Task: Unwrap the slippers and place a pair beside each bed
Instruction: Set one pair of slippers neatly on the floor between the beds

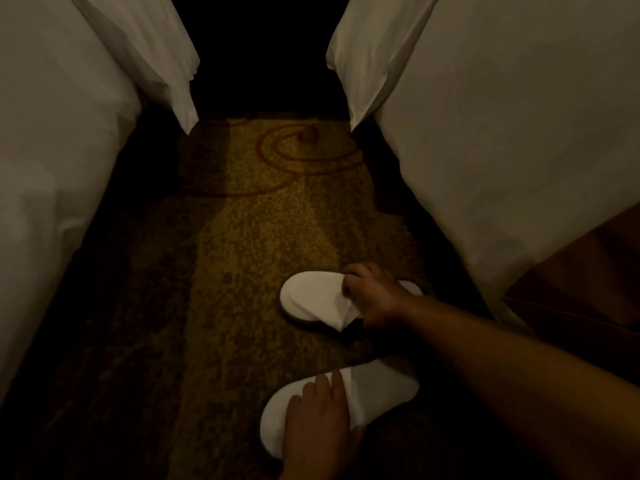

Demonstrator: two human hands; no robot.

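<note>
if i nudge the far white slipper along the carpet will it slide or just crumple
The far slipper probably crumples: its upper already folds under the right hand. It looks thin, so likely light. The textured carpet may grip the sole.

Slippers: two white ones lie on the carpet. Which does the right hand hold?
The farther slipper: the right hand grips its opening. The nearer slipper lies under the left hand.

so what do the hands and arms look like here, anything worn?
Both are bare. The right hand and its forearm show no sleeve, glove, watch or ring. The left hand shows no glove or ring; its wrist leaves the frame, so a sleeve there cannot be ruled out. The light is dim.
</note>
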